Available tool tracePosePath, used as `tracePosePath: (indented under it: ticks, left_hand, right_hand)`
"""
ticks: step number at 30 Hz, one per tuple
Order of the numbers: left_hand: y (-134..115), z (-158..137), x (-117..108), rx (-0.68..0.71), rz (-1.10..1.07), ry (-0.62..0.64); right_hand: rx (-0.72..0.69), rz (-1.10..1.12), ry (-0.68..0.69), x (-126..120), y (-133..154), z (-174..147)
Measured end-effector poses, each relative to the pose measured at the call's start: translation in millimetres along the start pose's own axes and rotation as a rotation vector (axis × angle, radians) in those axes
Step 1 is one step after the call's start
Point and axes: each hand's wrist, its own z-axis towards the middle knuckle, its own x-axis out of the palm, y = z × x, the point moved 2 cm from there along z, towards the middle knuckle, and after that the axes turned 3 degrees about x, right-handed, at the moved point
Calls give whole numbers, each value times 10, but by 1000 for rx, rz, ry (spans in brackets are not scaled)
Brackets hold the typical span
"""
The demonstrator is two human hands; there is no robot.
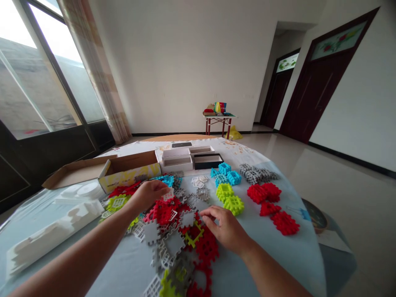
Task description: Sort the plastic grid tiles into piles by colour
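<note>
From where I stand, left hand (149, 195) mid-frame, left of center, thumb and fingertips pinched on a white lattice piece (168, 195) held over the loose pile. Right hand (227, 229) just right of center, low, fingers half curled at the pile's right edge by the grey and red pieces; can't tell if it grips anything. Pile of interlocking plastic pieces (163, 212), red, grey, white, lime, some blue, runs from center down to bottom edge. Sorted stacks right of center: blue stacks (234, 177), lime stacks (234, 205) below them, grey stacks (256, 175) farther right, red stacks (286, 223) under those. Open cardboard box (130, 177) left of center, white open box (177, 168) and black-sided box (204, 163) beside it, dark flat object (182, 144) behind. White molded packaging (52, 235) lower left. All on a round table (117, 272) with light blue cloth. Small side table (216, 117) against the wall, upper center, loaded with colorful items.
</note>
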Motion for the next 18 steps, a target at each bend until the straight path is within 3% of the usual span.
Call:
tracePosePath:
  ticks: [5, 10, 13, 18]
  left_hand:
    - [-139, 674, 534, -23, 4, 22]
    - [-304, 1052, 773, -34, 94, -20]
    - [-384, 1019, 796, 39, 196, -25]
    - [-491, 544, 933, 271, 338, 85]
  right_hand:
    - [-3, -35, 22, -2, -8, 11]
    - [12, -40, 14, -48, -35, 40]
    - [14, -42, -8, -92, -34, 53]
    - [-16, -49, -32, -112, -3, 53]
